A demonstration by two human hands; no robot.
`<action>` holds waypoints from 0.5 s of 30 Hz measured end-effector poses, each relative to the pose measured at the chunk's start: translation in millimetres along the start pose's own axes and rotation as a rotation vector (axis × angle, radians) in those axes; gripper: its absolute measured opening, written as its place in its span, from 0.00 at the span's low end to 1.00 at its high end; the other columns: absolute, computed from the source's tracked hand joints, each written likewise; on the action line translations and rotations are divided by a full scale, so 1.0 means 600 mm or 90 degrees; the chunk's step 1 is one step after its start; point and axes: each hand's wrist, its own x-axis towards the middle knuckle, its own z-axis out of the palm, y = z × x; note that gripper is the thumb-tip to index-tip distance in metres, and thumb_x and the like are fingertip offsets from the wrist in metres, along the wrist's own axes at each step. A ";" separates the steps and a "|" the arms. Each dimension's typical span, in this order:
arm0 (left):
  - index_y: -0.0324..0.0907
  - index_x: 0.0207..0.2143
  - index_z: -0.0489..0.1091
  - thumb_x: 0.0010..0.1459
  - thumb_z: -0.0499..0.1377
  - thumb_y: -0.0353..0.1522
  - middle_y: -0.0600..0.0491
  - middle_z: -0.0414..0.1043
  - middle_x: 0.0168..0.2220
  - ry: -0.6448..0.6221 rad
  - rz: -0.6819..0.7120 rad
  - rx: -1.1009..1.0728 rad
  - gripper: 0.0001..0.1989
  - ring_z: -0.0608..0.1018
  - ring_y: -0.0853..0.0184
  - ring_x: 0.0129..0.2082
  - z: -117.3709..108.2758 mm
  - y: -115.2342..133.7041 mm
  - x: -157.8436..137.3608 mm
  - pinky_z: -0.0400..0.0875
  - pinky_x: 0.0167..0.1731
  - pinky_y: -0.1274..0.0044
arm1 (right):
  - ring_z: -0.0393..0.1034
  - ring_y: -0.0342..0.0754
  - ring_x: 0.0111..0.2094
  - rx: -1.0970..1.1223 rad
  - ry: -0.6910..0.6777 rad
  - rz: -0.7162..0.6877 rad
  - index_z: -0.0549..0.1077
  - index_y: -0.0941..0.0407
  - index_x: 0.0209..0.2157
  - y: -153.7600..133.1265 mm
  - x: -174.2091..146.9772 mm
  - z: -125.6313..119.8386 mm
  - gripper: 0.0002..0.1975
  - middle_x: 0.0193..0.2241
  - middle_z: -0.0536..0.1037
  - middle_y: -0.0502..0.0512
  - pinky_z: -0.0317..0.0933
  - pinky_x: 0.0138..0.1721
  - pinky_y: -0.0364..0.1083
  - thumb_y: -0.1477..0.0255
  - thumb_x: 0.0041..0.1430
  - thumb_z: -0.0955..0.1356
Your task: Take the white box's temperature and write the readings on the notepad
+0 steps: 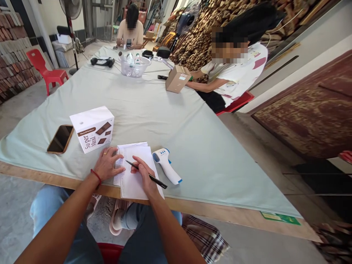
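My right hand [146,176] is closed around a black pen [158,182], its tip pointing left above a white notepad [134,189]. Fingers spread, my left hand [108,163] rests against the left side of the pad, by its lined edge. Just behind that hand stands a white box [95,128] printed with brown bars and "Super Meal". A white and blue infrared thermometer [167,165] lies right of the pad. Left of the box is a smartphone [60,139] with a dark screen.
A clear plastic basin [134,69] with bottles stands farther back on the cloth-covered table [132,106]. On the right, a seated person handles a cardboard box [177,79]. Another person [130,33] sits at the far end. A red chair [46,69] stands at left.
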 end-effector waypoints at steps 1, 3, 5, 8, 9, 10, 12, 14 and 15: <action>0.46 0.45 0.72 0.50 0.66 0.41 0.45 0.64 0.54 0.001 0.001 0.001 0.20 0.64 0.53 0.58 0.000 0.001 0.000 0.55 0.60 0.59 | 0.70 0.47 0.28 -0.015 0.006 0.019 0.76 0.54 0.39 -0.002 0.000 0.001 0.16 0.26 0.76 0.51 0.65 0.35 0.48 0.60 0.57 0.64; 0.45 0.45 0.72 0.49 0.66 0.39 0.45 0.64 0.54 0.002 0.001 0.003 0.20 0.64 0.53 0.58 -0.001 0.004 0.000 0.54 0.60 0.60 | 0.71 0.47 0.28 -0.047 0.025 0.049 0.78 0.54 0.35 -0.004 0.002 0.002 0.13 0.26 0.77 0.52 0.66 0.35 0.48 0.63 0.51 0.67; 0.45 0.45 0.72 0.47 0.66 0.38 0.45 0.64 0.54 0.001 -0.001 0.003 0.21 0.64 0.53 0.58 -0.002 0.005 0.000 0.54 0.60 0.60 | 0.70 0.47 0.27 -0.074 0.045 0.056 0.77 0.54 0.30 -0.004 0.006 0.004 0.10 0.25 0.77 0.51 0.66 0.32 0.47 0.65 0.45 0.68; 0.45 0.45 0.71 0.47 0.66 0.38 0.45 0.64 0.54 -0.006 -0.006 0.000 0.22 0.63 0.52 0.58 -0.003 0.007 0.000 0.54 0.61 0.60 | 0.66 0.45 0.23 -0.098 0.084 0.045 0.72 0.54 0.24 -0.002 0.014 0.012 0.07 0.21 0.74 0.49 0.63 0.26 0.44 0.66 0.41 0.68; 0.45 0.45 0.71 0.47 0.66 0.38 0.45 0.64 0.54 -0.009 -0.006 0.000 0.22 0.63 0.52 0.58 -0.004 0.007 0.000 0.54 0.61 0.60 | 0.65 0.44 0.22 -0.103 0.098 0.041 0.71 0.54 0.23 -0.002 0.015 0.016 0.06 0.20 0.73 0.48 0.62 0.25 0.44 0.66 0.42 0.67; 0.45 0.45 0.71 0.47 0.66 0.38 0.45 0.64 0.55 -0.012 -0.007 0.000 0.22 0.63 0.52 0.59 -0.004 0.007 0.000 0.54 0.61 0.60 | 0.64 0.44 0.22 -0.106 0.110 0.034 0.70 0.54 0.23 -0.001 0.016 0.019 0.06 0.19 0.72 0.47 0.61 0.24 0.44 0.66 0.42 0.67; 0.44 0.46 0.71 0.47 0.66 0.38 0.44 0.64 0.55 -0.013 -0.007 0.001 0.22 0.63 0.52 0.59 -0.005 0.007 0.000 0.53 0.61 0.60 | 0.65 0.44 0.22 -0.115 0.117 0.019 0.69 0.53 0.23 0.002 0.014 0.025 0.06 0.19 0.72 0.48 0.62 0.25 0.44 0.66 0.43 0.66; 0.45 0.45 0.71 0.47 0.66 0.39 0.45 0.64 0.55 -0.012 -0.009 0.002 0.22 0.63 0.53 0.58 -0.005 0.008 0.000 0.53 0.61 0.60 | 0.67 0.45 0.23 -0.127 0.100 0.008 0.71 0.54 0.24 0.006 0.010 0.029 0.07 0.20 0.74 0.49 0.64 0.27 0.45 0.65 0.44 0.65; 0.45 0.45 0.71 0.47 0.66 0.39 0.45 0.64 0.55 -0.011 -0.009 0.002 0.22 0.64 0.53 0.58 -0.005 0.008 0.000 0.53 0.61 0.60 | 0.68 0.46 0.24 -0.135 0.090 0.005 0.71 0.54 0.24 0.008 0.009 0.030 0.07 0.21 0.74 0.49 0.64 0.28 0.45 0.65 0.45 0.65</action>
